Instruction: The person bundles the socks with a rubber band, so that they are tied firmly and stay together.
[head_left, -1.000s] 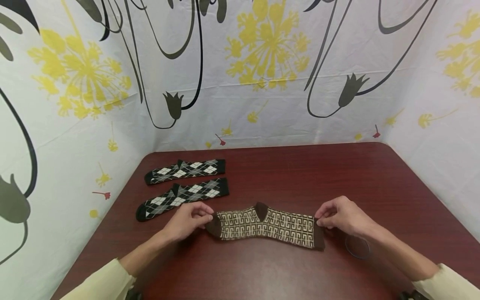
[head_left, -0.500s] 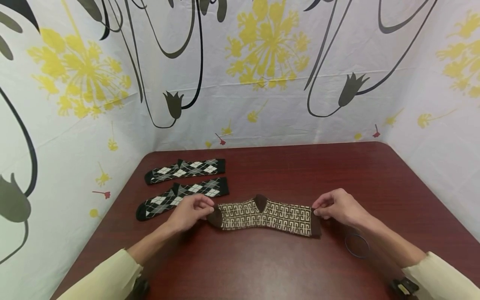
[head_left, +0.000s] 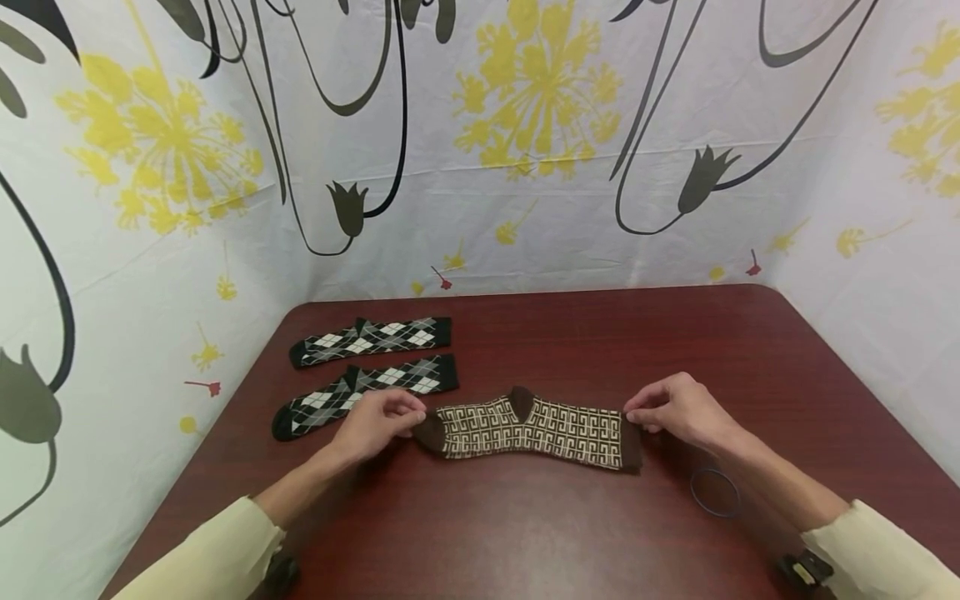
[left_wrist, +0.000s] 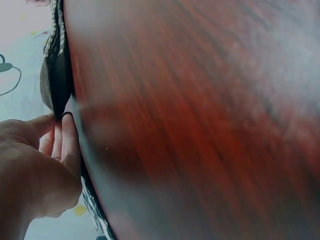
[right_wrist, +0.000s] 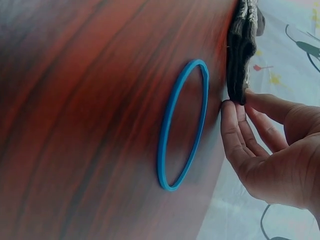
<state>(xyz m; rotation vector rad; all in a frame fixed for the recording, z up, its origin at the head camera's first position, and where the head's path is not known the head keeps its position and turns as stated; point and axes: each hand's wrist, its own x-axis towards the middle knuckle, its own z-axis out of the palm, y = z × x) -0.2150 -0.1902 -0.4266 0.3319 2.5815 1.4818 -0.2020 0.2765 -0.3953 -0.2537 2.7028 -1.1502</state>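
A brown sock [head_left: 525, 429] with a cream maze-like pattern stretches flat between both hands in the head view, heel pointing away. My left hand [head_left: 377, 423] pinches its dark toe between thumb and fingers. At the other end, my right hand [head_left: 682, 411] pinches a corner of the brown cuff. The left wrist view shows the toe [left_wrist: 57, 82] in the grip of thumb and fingertips. Seen from the right wrist, the cuff end [right_wrist: 240, 75] is thick and layered, held between thumb and fingers close over the tabletop.
Two black argyle socks lie at the table's left: one farther back [head_left: 375, 340], one nearer [head_left: 363, 392], partly behind the left hand. A blue rubber band [right_wrist: 164, 135] lies beside the right forearm on the dark red table [head_left: 570, 533]. Patterned white cloth [head_left: 570, 225] encloses the table's back and sides.
Both hands have shifted the brown sock slightly away from the person, mostly in the first half second. The argyle socks and rubber band stay where they were.
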